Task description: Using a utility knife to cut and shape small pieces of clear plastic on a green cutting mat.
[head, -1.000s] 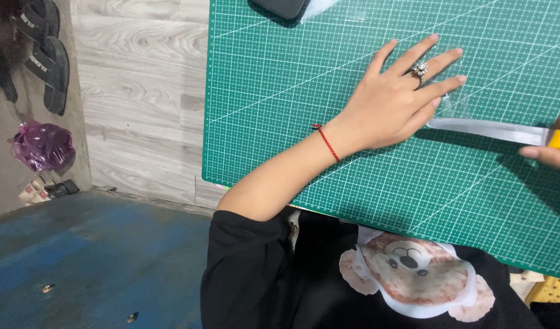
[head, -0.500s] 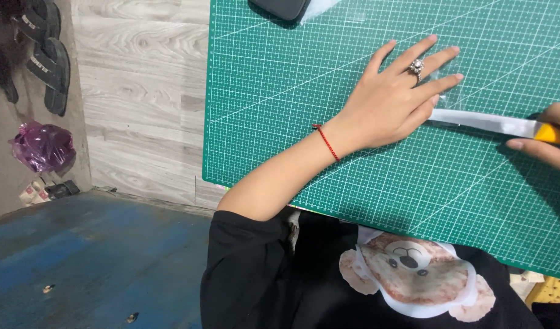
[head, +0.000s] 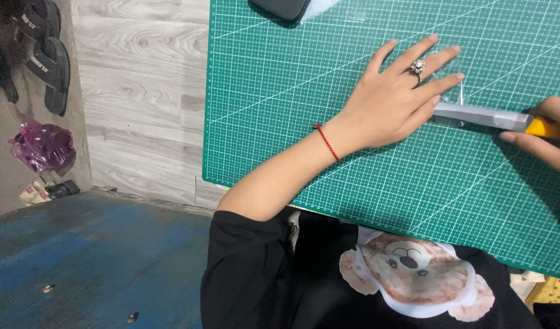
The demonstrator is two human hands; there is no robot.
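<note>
My left hand [head: 394, 97] lies flat, fingers spread, on a green cutting mat [head: 292, 109], pressing down a thin clear plastic sheet [head: 455, 90] that is hard to make out. It wears a ring and a red thread at the wrist. My right hand [head: 539, 133] enters from the right edge and grips a utility knife [head: 493, 119] with a yellow handle and a long bare blade. The blade lies on the mat and its tip reaches just under my left fingers.
A dark phone-like object [head: 280, 7] sits at the mat's top edge. Left of the mat is a pale wood-grain surface [head: 140, 91], then black sandals [head: 45, 55], a purple plastic bag [head: 42, 146] and a blue floor [head: 91, 262].
The knife in my right hand has slid leftward along the mat until its tip reaches my left fingers. My left hand has stayed pressed in place.
</note>
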